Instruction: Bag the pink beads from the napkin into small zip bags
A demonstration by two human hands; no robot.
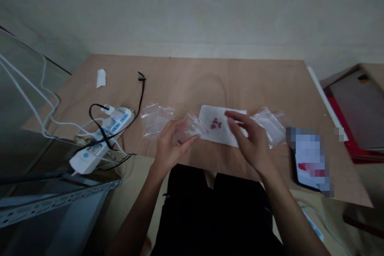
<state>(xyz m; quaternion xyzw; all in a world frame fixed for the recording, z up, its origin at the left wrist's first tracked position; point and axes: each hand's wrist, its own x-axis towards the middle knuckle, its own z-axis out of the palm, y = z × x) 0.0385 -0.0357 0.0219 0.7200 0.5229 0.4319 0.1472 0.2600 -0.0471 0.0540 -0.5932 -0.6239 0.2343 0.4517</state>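
- The left hand is holding a clear bag in its grip over the table.
- The bag is looking light, limp, slippery; its rim is probably offering the best hold.
- The right hand is hovering beside red pieces, grip narrow; contents unclear.

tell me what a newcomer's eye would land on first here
Probably the small dark red pieces on the white paper, between the left hand, which holds a clear bag, and the right hand. Next, the white power strip with cables looped over it at the table's left, and the phone at its right.
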